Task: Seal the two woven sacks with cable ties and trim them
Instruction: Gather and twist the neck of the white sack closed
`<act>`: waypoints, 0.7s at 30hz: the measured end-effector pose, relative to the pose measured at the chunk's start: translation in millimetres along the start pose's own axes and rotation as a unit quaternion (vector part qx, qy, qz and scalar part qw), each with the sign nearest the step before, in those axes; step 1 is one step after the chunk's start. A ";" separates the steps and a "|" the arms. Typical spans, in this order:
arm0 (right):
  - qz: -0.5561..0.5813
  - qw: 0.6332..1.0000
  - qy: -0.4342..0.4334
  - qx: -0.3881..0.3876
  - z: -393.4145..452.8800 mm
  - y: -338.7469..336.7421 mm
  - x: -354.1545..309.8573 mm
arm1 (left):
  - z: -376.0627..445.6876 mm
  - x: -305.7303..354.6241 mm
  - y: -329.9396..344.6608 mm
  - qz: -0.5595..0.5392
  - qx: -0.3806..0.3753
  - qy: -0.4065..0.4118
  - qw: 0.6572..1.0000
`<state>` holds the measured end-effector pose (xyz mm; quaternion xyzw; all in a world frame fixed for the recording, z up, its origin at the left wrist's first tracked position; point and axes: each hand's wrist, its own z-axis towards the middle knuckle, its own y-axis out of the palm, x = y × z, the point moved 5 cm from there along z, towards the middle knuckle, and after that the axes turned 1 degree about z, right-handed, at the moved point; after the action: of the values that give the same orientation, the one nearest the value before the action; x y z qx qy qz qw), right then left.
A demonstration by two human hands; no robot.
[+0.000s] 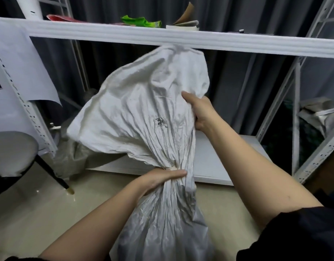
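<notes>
Gathering the sack's neck, ready for a tie.
The left hand [162, 178] clenches the bunched neck of the woven sack [143, 113], which stands on the floor before the shelf rack [162, 37]; the right hand [199, 112] grips the loose top. Best keep the bunch tight and twisted; no cable tie visible.

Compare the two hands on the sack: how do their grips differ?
The left hand wraps round the gathered neck of the sack, low down; the right hand pinches the loose flared top at its edge, higher up. The left squeezes bunched cloth, the right holds spread cloth. Both are bare and grip the same sack.
</notes>
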<state>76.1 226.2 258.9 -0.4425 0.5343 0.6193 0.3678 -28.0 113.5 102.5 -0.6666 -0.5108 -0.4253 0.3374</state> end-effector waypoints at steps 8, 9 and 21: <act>0.131 0.989 0.005 0.073 4.5 28.2 7.8 | 10.4 3.0 5.9 0.038 0.110 0.010 0.993; 0.095 0.995 0.018 0.018 5.5 27.0 8.1 | 10.3 2.1 3.4 0.025 0.109 0.007 0.994; -0.253 0.960 0.060 -0.099 -48.0 -18.3 81.1 | 8.3 33.4 7.0 0.144 0.077 0.077 0.984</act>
<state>73.1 180.3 174.6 -0.6342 0.3617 0.5280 0.4338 -15.4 132.2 129.4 -0.6707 -0.4132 -0.3814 0.4837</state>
